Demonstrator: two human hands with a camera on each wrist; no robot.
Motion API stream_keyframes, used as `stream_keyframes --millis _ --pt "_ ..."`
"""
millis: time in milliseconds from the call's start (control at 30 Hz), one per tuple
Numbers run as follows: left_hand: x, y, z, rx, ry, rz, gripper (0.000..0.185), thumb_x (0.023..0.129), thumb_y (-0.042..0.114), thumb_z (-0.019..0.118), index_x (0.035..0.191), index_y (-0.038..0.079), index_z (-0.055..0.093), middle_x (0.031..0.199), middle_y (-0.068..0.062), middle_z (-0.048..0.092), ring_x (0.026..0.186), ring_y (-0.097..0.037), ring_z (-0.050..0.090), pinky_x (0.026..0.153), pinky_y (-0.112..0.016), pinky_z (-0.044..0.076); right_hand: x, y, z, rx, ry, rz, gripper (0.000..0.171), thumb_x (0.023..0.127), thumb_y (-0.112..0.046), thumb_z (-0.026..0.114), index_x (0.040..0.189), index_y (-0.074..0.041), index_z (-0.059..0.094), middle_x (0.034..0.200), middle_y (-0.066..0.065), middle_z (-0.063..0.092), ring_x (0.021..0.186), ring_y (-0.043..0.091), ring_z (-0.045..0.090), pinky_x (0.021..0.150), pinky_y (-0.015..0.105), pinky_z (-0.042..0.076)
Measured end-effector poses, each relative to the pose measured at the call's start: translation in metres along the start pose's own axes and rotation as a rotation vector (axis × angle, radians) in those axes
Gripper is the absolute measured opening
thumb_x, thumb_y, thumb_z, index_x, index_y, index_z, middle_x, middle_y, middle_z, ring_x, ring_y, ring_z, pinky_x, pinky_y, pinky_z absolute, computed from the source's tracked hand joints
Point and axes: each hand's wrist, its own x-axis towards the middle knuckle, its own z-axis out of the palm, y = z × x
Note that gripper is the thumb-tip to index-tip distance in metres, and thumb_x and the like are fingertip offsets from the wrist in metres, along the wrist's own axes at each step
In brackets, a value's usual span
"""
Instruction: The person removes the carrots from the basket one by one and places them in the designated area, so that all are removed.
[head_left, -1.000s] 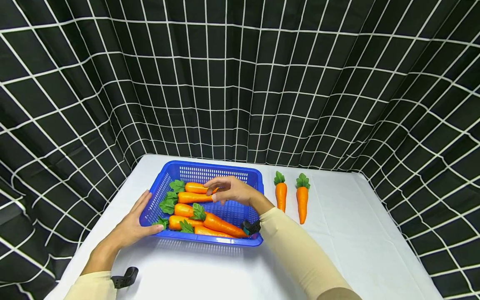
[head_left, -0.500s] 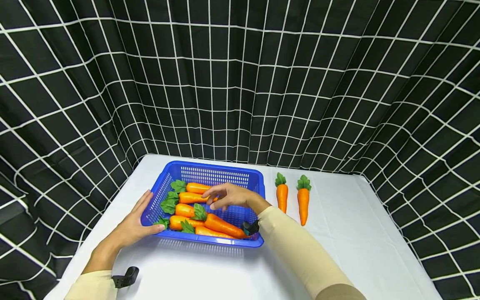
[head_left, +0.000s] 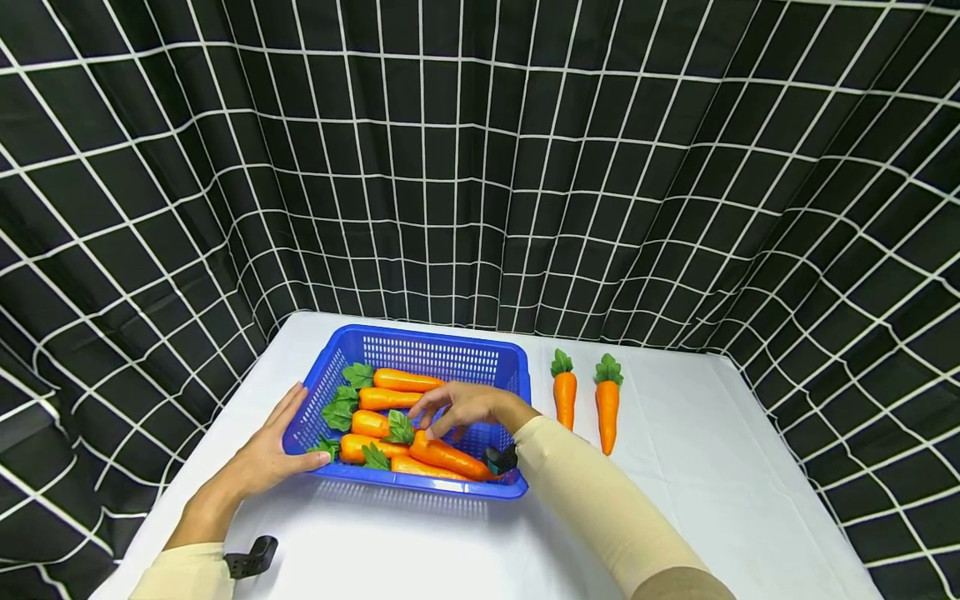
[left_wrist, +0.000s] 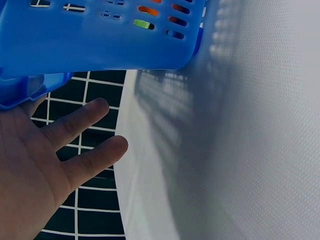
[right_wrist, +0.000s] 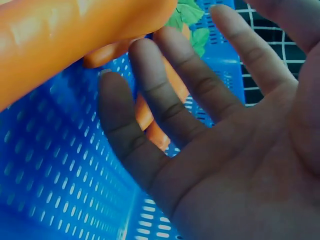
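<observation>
A blue perforated basket (head_left: 420, 487) holds several orange carrots with green leafy tops. One carrot (head_left: 453, 458) lies slanted on top of others near the front. My right hand (head_left: 468, 406) is inside the basket just above this carrot, its fingers loosely bent and not wrapped round anything. In the right wrist view the carrot (right_wrist: 85, 35) passes beside the spread fingers of that hand (right_wrist: 225, 150); whether the thumb touches it is unclear. At the basket's left side rests my left hand (head_left: 262, 454), fingers extended along the wall. The left wrist view shows its fingers (left_wrist: 92, 160) spread.
Two more carrots, one (head_left: 565, 398) nearer the basket and another (head_left: 607, 408) farther right, lie on the white table (head_left: 712, 467). A black curtain with a white grid (head_left: 480, 167) surrounds the table at the back and sides.
My right hand has moved from over the rear carrots towards the front, down to the slanted top carrot. The left hand stays at the basket's side.
</observation>
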Motion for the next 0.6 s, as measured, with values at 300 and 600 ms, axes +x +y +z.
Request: stream_keyframes --millis 300,600 --pt "-0.001 -0.001 0.002 0.008 0.005 0.002 0.106 0.078 0.029 0.079 0.155 0.005 0.010 0.160 -0.014 -0.002 0.139 -0.050 0.005 0.099 -0.075 0.011 0.003 0.005 0.007 -0.046 -0.026 0.072 0.040 0.081 -0.007 0.077 0.119 -0.018 0.068 0.106 0.009 0.063 0.082 0.021 0.062 0.066 0.040 0.056" --pt "-0.001 0.002 0.000 -0.002 0.001 0.011 0.106 0.077 0.028 0.079 0.155 0.005 0.010 0.160 -0.016 -0.002 0.139 -0.050 0.004 0.099 -0.075 0.011 0.003 0.005 0.011 -0.111 -0.023 0.120 0.042 0.081 -0.004 0.077 0.119 -0.021 0.068 0.106 0.007 0.060 0.087 0.023 0.062 0.067 0.041 0.057"
